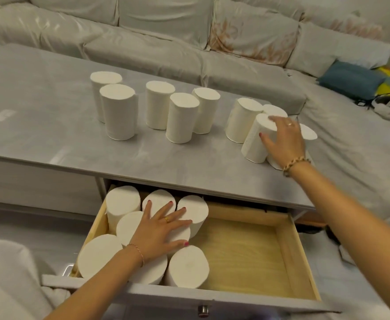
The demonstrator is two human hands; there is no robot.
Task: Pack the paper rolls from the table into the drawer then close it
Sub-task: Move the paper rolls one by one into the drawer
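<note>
roughly seven paper rolls already stand on end in the left half of the open drawer (288, 255), packed close and touching one another, while the right half shows bare wooden floor. the left hand (164, 227) lies flat on top of that packed cluster, fingers spread wide and gripping nothing, seemingly pressing or steadying the rolls beneath it. on the grey table (39, 116) nine rolls look to be waiting: a pair at the left, three in the middle, and a group of four near the right edge, one of them largely hidden behind the arm, so the count is a judgement. the right hand (284, 139) reaches into that right group, its fingers loosely curled over the top of a tilted roll (256, 139) that leans against its neighbour; the grasp looks begun rather than firm, and the roll's lower edge is on the table. by this reckoning the packing is a little under halfway, with room left in the drawer, and the closing by the small knob (203, 310) on its front is not yet done.
</note>
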